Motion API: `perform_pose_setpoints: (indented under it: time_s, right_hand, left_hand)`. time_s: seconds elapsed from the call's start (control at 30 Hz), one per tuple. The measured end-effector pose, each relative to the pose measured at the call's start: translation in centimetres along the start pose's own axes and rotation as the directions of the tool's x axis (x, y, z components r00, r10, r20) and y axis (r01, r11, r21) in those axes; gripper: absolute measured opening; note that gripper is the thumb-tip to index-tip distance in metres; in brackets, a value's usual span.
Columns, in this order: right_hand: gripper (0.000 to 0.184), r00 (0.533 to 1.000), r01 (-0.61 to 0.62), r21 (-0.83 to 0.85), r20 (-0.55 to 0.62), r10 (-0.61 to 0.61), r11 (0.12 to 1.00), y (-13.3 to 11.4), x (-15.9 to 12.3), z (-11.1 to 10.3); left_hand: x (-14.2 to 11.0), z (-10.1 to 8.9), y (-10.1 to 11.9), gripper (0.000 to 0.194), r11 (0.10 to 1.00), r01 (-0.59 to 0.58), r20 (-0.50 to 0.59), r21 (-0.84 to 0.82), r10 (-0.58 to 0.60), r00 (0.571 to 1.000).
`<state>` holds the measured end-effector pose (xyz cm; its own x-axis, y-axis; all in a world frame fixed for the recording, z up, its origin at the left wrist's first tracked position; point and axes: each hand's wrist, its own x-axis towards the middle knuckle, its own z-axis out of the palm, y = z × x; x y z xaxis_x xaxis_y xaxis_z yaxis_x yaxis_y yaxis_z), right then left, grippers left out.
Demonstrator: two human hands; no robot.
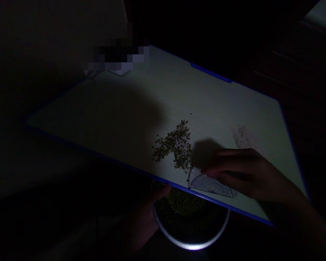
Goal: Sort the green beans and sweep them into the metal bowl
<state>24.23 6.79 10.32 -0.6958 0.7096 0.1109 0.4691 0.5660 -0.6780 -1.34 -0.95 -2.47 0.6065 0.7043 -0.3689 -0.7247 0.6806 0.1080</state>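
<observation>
Between the fingertips of my right hand [239,170] is a clear half-round protractor [212,185], lying against the white board near its front edge. Small green beans [176,145], perhaps mung beans, are spread on the board just left of the protractor. My left hand [143,224] grips the left side of a round bowl [191,246] with a shiny metal rim, under the board's front edge. The thumb shows at the rim, while the other fingers are hidden beneath. More green beans [187,201] lie inside the bowl.
The white board [119,119] has a blue border and slants across the view. Pale pinkish crumbs or grains [244,135] lie at its right. A pixelated object [122,59] rests at its far left corner. The surroundings are very dark.
</observation>
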Motion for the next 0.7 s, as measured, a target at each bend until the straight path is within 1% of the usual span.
perform_pose_setpoints:
  time_s: [0.07, 0.17, 0.23, 0.33, 0.43, 0.53, 0.7]
  right_hand:
    - [0.015, 1.0, 0.003, 0.017, -0.001, -0.003, 1.0, -0.12, 0.1, 0.08]
    - [0.016, 1.0, 0.013, 0.015, -0.013, -0.013, 1.0, -0.24, 0.28, 0.15]
    - [0.017, 0.999, 0.013, -0.025, -0.029, -0.014, 1.0, -0.18, 0.33, 0.1]
    - [0.017, 0.999, -0.021, -0.088, -0.051, 0.017, 0.996, 0.07, 0.27, -0.19]
    - [0.017, 0.995, -0.042, -0.126, -0.096, 0.03, 0.991, 0.17, 0.15, -0.5]
    - [0.016, 0.989, -0.034, -0.137, -0.151, 0.013, 0.99, -0.06, 0.19, -0.45]
    - [0.016, 0.992, -0.007, -0.114, -0.126, -0.007, 0.993, -0.49, 0.55, 0.06]
  left_hand:
    - [0.02, 0.41, 0.01, 0.028, 1.0, -0.013, 0.009, -0.006, 0.013, 1.0]
    - [0.05, 0.87, 0.03, 0.027, 1.0, -0.018, -0.02, 0.011, 0.019, 1.0]
    - [0.06, 0.99, 0.05, 0.025, 1.0, -0.016, -0.036, 0.027, 0.017, 0.999]
    - [0.03, 1.03, 0.13, 0.024, 0.999, -0.029, -0.038, 0.033, 0.03, 0.999]
    - [-0.04, 0.88, 0.19, 0.024, 0.999, -0.024, -0.05, 0.039, 0.026, 0.998]
    - [-0.04, 0.7, 0.18, 0.021, 0.999, 0.012, -0.065, 0.051, -0.008, 0.998]
    - [-0.02, 0.72, 0.1, 0.024, 0.999, -0.021, -0.036, 0.026, 0.022, 0.999]
